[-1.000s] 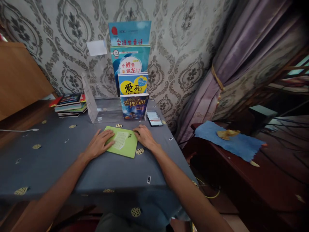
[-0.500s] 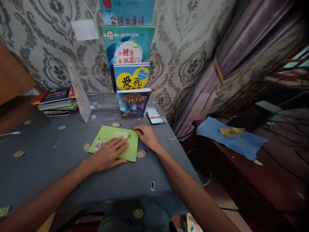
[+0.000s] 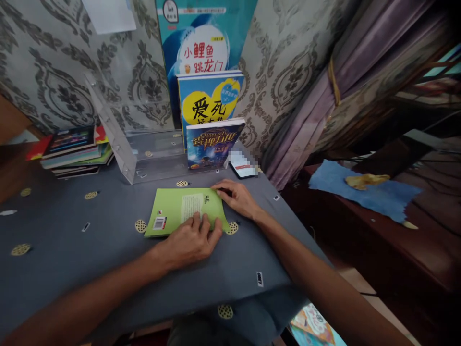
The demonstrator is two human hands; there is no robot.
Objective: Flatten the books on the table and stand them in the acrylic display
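A thin green book lies back cover up on the grey cloth, its barcode at the lower left. My left hand is closed at the near edge by the right corner, fingers bent over the cover, its thumb hidden. The far right corner is pinched by my right hand. Beyond the book, a clear acrylic rack holds several upright books, among them a dark blue book in front, a blue and yellow book behind it and a teal book at the back.
To the left of the rack is a stack of books. A phone lies by the rack's right end. Past the table's right edge stands a dark red surface with a blue cloth on it. A purple curtain hangs behind.
My left hand has slid from flat on the cover to the near right edge, its fingers now bent. The green book's right side bows slightly. The view has shifted closer.
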